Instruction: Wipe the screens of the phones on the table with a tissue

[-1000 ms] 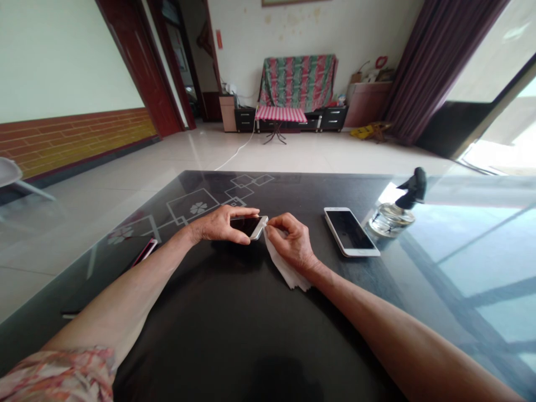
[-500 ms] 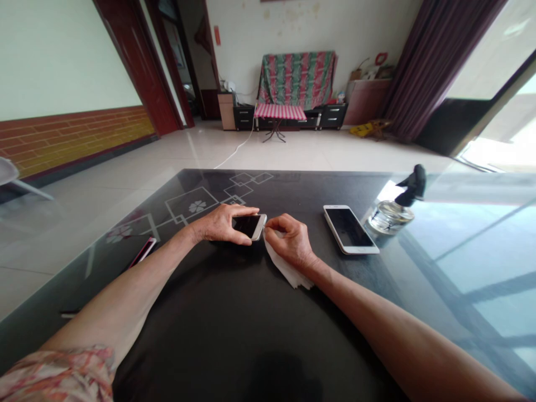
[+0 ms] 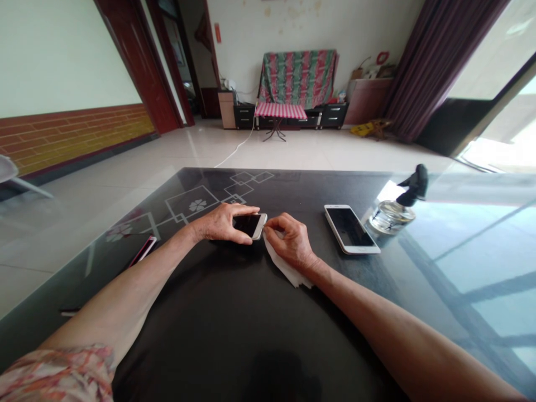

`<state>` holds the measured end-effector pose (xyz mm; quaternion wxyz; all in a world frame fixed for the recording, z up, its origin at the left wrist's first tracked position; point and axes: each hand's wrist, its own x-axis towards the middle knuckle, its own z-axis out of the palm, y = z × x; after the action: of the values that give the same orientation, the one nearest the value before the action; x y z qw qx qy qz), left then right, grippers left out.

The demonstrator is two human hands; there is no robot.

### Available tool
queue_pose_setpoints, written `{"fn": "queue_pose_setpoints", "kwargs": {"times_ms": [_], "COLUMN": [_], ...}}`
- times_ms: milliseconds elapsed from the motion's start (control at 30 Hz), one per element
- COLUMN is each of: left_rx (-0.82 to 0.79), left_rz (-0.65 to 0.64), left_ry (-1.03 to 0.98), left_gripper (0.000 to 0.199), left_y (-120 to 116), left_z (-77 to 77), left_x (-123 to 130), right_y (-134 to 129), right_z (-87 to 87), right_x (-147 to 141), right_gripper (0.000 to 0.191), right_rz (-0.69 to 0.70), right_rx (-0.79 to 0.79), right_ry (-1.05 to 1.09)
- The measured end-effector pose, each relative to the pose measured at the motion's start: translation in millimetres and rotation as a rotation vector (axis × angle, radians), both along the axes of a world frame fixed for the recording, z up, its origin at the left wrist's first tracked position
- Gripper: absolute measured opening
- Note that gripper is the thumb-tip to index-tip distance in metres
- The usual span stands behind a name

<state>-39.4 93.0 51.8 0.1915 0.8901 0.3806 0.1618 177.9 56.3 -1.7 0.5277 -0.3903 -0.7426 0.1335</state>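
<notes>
My left hand [image 3: 221,222] grips a white smartphone [image 3: 250,225] by its long edges, thumb on the near side and fingers on the far side, its dark screen facing up. Against the phone's right end, my right hand [image 3: 291,237] is closed in a pinch. A white tissue [image 3: 288,272] hangs from under that hand, its torn end lying on the dark table; the pinching fingertips hide where it is held. To the right, a second white smartphone [image 3: 352,229] lies screen up on the table.
A clear spray bottle [image 3: 391,216] with a black trigger head stands at the right. Beside my left forearm lies a pink-edged phone-like object [image 3: 144,249]. The glossy black table [image 3: 218,340] has its far edge beyond my hands, with a striped small table [image 3: 280,111] across the room.
</notes>
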Motion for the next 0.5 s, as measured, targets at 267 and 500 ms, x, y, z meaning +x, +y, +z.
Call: {"fn": "queue_pose_setpoints", "kwargs": {"times_ms": [267,500], "left_rx": [-0.019,-0.025], "left_rz": [0.013,0.002], "left_ry": [-0.019,-0.035], "left_gripper": [0.079,0.081], "left_y": [-1.9,-1.8], "left_z": [0.3,0.3], "left_x": [2.2,2.0], "right_y": [-0.3,-4.7], "right_z": [1.7,3.0], "right_x": [1.1,1.5], "right_gripper": [0.012,0.010], "right_rz": [-0.003,0.067], "right_rx": [-0.039,0.044], "right_ry": [-0.011,-0.004]}}
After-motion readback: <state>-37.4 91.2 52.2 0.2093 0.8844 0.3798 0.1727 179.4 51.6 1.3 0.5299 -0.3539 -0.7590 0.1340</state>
